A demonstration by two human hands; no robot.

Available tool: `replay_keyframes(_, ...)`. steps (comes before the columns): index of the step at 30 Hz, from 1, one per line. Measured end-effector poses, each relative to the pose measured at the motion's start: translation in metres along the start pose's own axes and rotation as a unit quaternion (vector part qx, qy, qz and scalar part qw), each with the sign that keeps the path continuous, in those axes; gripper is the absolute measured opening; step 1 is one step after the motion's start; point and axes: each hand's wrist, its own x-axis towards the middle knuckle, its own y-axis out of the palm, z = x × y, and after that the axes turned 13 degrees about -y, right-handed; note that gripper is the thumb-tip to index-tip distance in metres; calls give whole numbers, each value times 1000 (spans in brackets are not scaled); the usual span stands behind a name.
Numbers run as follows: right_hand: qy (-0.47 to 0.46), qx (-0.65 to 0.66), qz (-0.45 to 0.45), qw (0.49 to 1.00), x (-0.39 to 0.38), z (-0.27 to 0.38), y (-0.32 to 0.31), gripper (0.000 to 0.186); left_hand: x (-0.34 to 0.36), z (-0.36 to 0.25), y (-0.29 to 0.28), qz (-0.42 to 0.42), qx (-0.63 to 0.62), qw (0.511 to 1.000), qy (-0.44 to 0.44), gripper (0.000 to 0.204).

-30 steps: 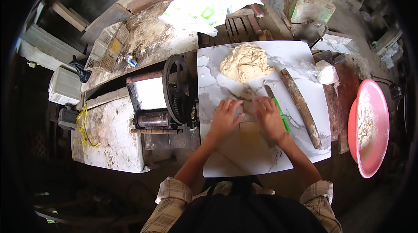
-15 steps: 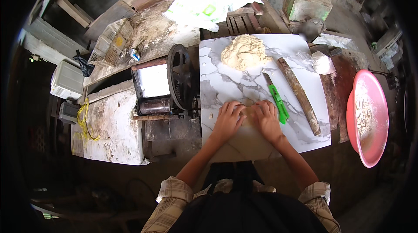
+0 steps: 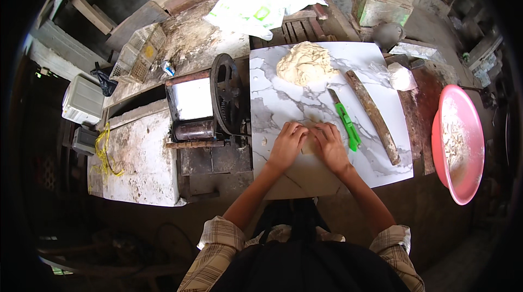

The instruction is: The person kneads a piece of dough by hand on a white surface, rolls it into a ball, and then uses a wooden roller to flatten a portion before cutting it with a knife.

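Observation:
My left hand (image 3: 289, 145) and my right hand (image 3: 331, 147) meet low on a white marble-patterned board (image 3: 272, 107). Their fingers are curled over a small flat piece of dough (image 3: 309, 147), partly hidden beneath them. Just right of my right hand lies a green utility knife (image 3: 347, 124), its blade pointing away from me. Farther right, a worn wooden stick (image 3: 373, 117) rests at a slant. A large lump of pale dough (image 3: 306, 64) sits at the board's far side. A tiny dough scrap (image 3: 264, 141) lies left of my left hand.
Left of the board stands a hand-cranked roller machine with a big wheel (image 3: 227, 95). On the right, a pink basin (image 3: 476, 147) holds floury strips. A small bag of white powder (image 3: 402, 77) lies at the board's right edge; a white-and-green sack (image 3: 256, 4) lies beyond.
Both hands have shifted slightly away from me, with the fingertips closer together over the dough piece. The knife, stick and dough lump stay in place on the board.

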Motion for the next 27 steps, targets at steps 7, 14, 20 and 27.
replay_keyframes(7,-1,-27,-33,999,2,-3,5,26,6,-1,0,-17,-14,1000,2,19)
replay_keyframes(14,-30,52,-15,998,1,-8,1,30,7,3,-2,-4,-13,999,34,17)
replay_keyframes(20,-31,45,-21,998,6,-4,0,25,7,5,-2,2,-38,999,25,15)
replay_keyframes(27,-70,63,-31,995,8,-14,3,19,7,10,-2,27,-24,998,42,18)
